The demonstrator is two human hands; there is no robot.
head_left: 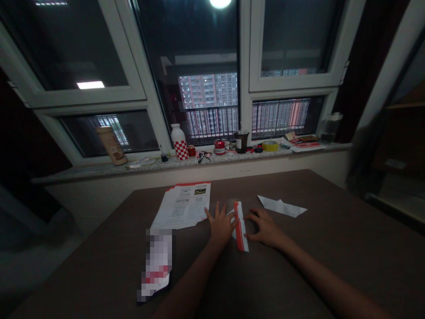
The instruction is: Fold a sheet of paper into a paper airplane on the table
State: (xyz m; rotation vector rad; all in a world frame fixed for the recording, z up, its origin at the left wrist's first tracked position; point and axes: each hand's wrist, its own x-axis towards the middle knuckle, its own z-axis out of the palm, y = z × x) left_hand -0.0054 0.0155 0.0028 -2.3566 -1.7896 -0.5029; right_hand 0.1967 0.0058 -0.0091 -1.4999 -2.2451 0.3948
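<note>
Folding stage, apparently, requiring careful alignment: left hand [220, 225], spread, touches paper strip [240, 236]; right hand [266, 228], fingers parted, adjoins it.

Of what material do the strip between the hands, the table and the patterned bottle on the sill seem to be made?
Strip: paper, probably, matt white and red; it looks thin and folded.
Table: brown, dull, perhaps wood or laminate; the smooth top leaves it open.
Bottle: white with red checks, maybe ceramic or plastic; no see-through part shows.
</note>
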